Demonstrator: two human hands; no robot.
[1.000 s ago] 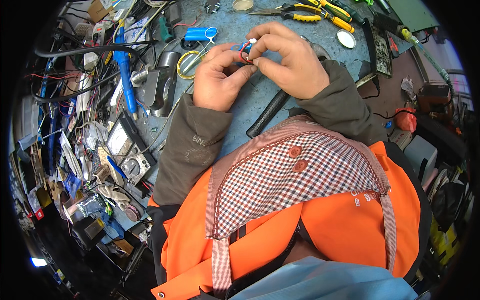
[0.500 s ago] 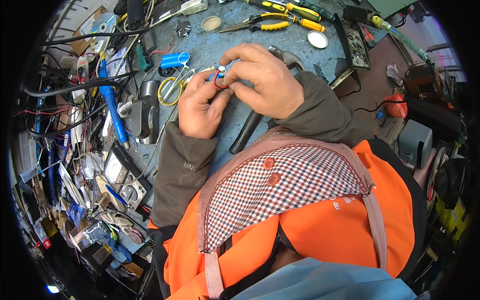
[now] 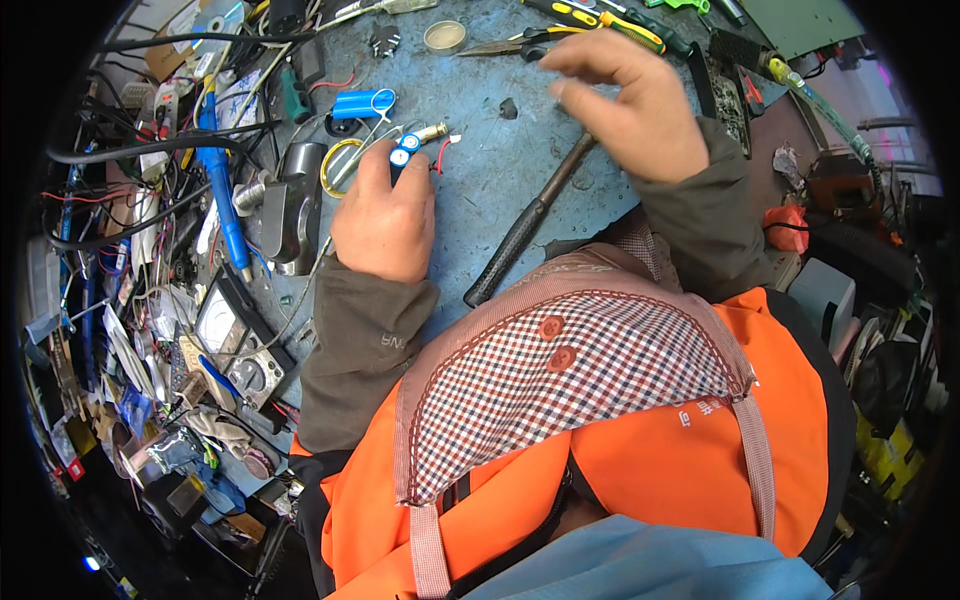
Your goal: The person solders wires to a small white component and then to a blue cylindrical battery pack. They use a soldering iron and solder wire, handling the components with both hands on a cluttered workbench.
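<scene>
At the left middle of the bench, my left hand (image 3: 385, 222) has its fingers closed on a blue battery pack (image 3: 402, 157), two blue cells with pale ends facing up. A short red wire with a white plug (image 3: 446, 153) sticks out beside it. My right hand (image 3: 632, 108) is lifted at the upper right, thumb and fingers apart, with nothing visible in it. Just beyond its fingers lie pliers (image 3: 520, 44), partly covered by that hand. A black-handled hammer (image 3: 530, 215) lies between my hands, its head hidden under the right one.
Another blue battery pack (image 3: 362, 104) and a yellow ring (image 3: 340, 168) lie near my left hand. Farther left are a blue soldering iron (image 3: 222, 190), tangled cables and a multimeter (image 3: 258, 372). A round tin lid (image 3: 445, 37) and yellow-black screwdriver handles (image 3: 632, 32) are at the back.
My right hand has let go of the battery pack and moved right and away, toward the pliers. My left hand keeps the pack, turned so its cell ends show. The hammer handle is more exposed.
</scene>
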